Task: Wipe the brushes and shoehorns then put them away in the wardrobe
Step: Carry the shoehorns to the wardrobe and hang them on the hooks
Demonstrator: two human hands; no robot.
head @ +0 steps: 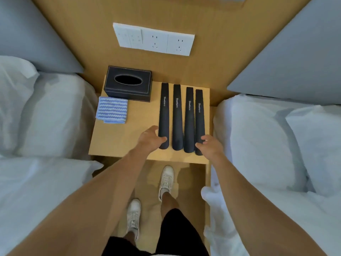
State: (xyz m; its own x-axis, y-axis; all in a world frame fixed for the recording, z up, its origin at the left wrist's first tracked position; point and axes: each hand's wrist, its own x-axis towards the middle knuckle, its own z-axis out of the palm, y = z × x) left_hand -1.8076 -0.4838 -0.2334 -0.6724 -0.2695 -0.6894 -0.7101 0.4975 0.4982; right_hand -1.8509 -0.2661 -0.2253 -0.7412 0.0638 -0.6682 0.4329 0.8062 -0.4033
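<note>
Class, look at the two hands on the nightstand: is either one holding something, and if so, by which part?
The left hand grips the leftmost shoehorn at its wide near end. The right hand pinches the rightmost shoehorn at its near end.

You see four shoehorns (177, 117), matt black and smooth, like plastic or leather. They lie on a nightstand (125, 137) of pale, smooth wood. The cloth (112, 110) looks like ribbed blue-and-white microfibre. The tissue box (128, 84) is dark stitched leather. The sockets (154, 40) are glossy white plastic.
</note>
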